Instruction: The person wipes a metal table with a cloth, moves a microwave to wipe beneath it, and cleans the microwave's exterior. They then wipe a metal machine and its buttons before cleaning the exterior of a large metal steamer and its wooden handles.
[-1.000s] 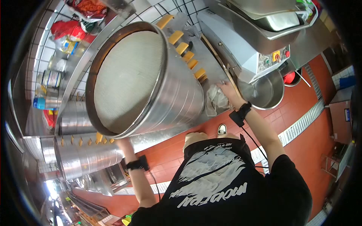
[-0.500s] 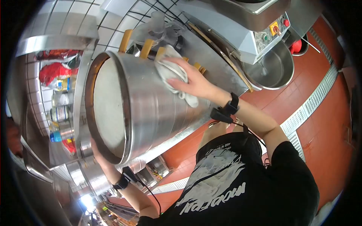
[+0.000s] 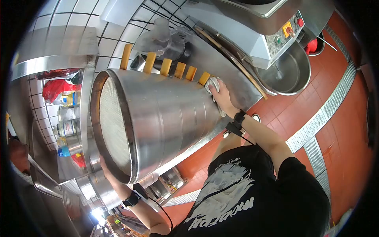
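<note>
A tall stack of round steel steamer tiers [image 3: 166,114] fills the middle of the view, its top facing me with a pale ribbed mat [image 3: 112,126] inside the rim. Several wooden handles [image 3: 166,67] stick out along its far side. My right hand [image 3: 223,96] is closed on a white cloth [image 3: 213,85], pressing it against the lower part of the stack near the last handle. At the near left side of the top rim is my left hand [image 3: 107,169]; the stack hides its fingers, so its grip does not show.
The stack stands on a steel counter [image 3: 241,85]. Behind it are clear plastic containers [image 3: 169,43]. A wooden stick [image 3: 237,59] lies by a machine with a control panel [image 3: 282,37] and steel bowl [image 3: 286,71]. Jars and packets fill a shelf [image 3: 85,102] at left.
My right hand has moved with the cloth from the upper side of the stack down toward its base. Along that side, more of the wooden handles now show. My left hand stays by the rim.
</note>
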`<state>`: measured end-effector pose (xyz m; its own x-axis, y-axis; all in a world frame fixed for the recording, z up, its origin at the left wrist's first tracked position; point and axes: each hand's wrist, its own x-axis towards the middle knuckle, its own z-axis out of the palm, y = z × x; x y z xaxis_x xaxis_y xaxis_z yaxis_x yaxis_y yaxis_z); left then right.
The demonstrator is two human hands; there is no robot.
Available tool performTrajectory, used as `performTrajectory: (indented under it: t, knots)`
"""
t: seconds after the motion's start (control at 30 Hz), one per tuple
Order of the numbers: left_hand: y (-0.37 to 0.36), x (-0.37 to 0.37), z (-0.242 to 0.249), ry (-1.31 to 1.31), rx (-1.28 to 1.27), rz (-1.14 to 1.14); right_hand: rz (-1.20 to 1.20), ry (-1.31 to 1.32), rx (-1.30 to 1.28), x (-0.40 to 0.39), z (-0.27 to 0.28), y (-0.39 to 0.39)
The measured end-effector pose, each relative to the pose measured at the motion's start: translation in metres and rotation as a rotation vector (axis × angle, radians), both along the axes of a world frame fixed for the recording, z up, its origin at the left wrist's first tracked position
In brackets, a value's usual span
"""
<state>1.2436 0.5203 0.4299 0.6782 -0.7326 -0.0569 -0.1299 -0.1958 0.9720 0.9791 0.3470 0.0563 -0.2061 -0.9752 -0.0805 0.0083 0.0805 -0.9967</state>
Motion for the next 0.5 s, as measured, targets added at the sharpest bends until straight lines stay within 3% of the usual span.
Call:
performTrajectory:
  t: [0.13,0.23,0.37,0.43,0.5]
  knots:
    - [0.006,0.012,-0.004,0.048,-0.030,-0.041,0.101,0.035,-0.002,0.004,0.002,-0.025]
    - [0.004,-0.007,-0.002,-0.083,0.009,0.124,0.034,0.025,-0.075,0.010,0.003,-0.032]
    - [0.010,0.016,-0.007,-0.006,-0.037,0.024,-0.082,0.073,0.034,0.013,0.015,-0.009]
    - [0.009,0.014,-0.006,-0.014,-0.027,0.032,-0.076,0.001,0.023,0.011,0.025,-0.003]
    - [0.009,0.011,-0.005,-0.025,-0.012,0.037,-0.035,-0.162,-0.027,0.009,0.072,-0.004]
